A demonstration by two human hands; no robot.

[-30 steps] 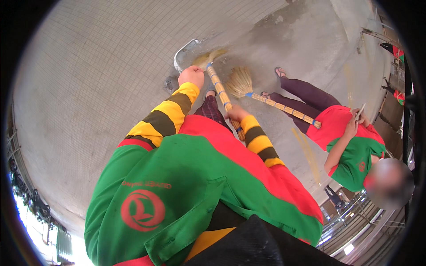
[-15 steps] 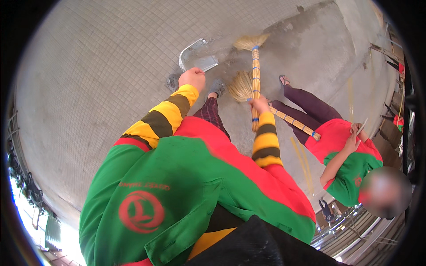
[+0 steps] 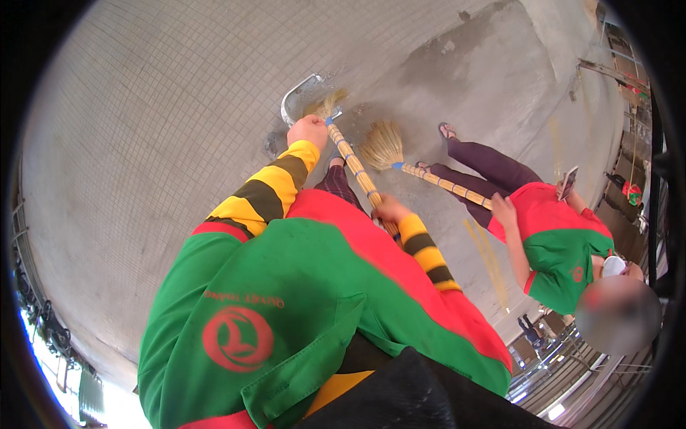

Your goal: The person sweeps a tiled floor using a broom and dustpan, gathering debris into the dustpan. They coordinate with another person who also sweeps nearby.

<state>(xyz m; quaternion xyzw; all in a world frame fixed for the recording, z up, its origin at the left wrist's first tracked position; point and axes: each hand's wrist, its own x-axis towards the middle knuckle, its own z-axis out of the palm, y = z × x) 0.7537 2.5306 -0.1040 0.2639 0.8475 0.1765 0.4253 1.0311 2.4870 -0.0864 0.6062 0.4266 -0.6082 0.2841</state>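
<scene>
My right hand (image 3: 391,208) is closed round the bound straw handle of a broom (image 3: 355,166). Its bristles reach over the mouth of a grey metal dustpan (image 3: 288,101). My left hand (image 3: 308,131) is a fist directly at the dustpan's near side, beside the broom's neck. The fist appears to hold the dustpan, whose handle is hidden behind it. Dark debris lies on the floor around the pan's mouth.
At the right stands a co-worker (image 3: 557,214) with a phone (image 3: 568,183) in one hand and a second broom (image 3: 443,184) in the other. That broom's bristles rest near mine. A small dark heap (image 3: 271,145) lies left of my fist. The floor (image 3: 179,107) is tiled.
My broom's head has swung left and nearer, from beyond the dustpan's right side to over its mouth. My right hand has moved left and nearer. The co-worker's phone has turned.
</scene>
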